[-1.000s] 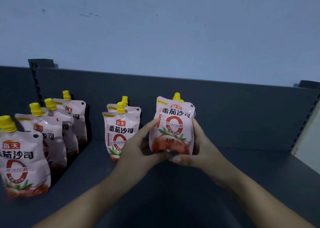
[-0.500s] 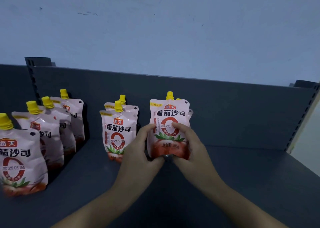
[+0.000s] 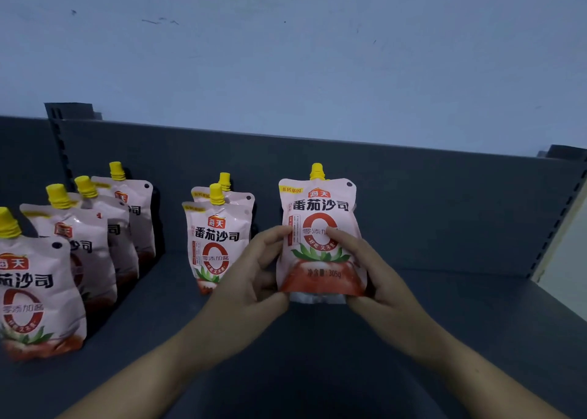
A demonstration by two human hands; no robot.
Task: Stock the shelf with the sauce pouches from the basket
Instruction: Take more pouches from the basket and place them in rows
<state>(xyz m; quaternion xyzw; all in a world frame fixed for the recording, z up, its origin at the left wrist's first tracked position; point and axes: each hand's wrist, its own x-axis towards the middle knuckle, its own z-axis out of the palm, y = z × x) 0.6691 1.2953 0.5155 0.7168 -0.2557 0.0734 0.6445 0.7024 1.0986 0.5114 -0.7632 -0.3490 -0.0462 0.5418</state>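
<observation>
Moved: the pouch (image 3: pixel 320 237) now stands squarer to the camera than a second ago, label facing forward, and both thumbs have come round onto its front.
Head view, pouch: a pink sauce pouch with a yellow cap (image 3: pixel 317 170), upright on the dark shelf (image 3: pixel 476 317) near the back panel (image 3: pixel 444 202), to the right of the other rows.
Left hand (image 3: pixel 251 278): grasping the pouch's left edge, thumb on the label, fingers curled behind.
Right hand (image 3: pixel 374 275): grasping the pouch's right edge, thumb pressed across the red ring on the label, palm near the bottom corner.
Pouch base: a pale, clear strip shows under the red band; whether it touches the shelf cannot be told.
Middle row (image 3: pixel 217 244): two pouches, one right behind the other, just beside the left hand.
Left row (image 3: pixel 79 244): four pouches in a line running back toward the panel, caps up; the nearest is cut off by the frame edge.
Wall (image 3: pixel 286 53): pale blue, scuffed, above the panel.
</observation>
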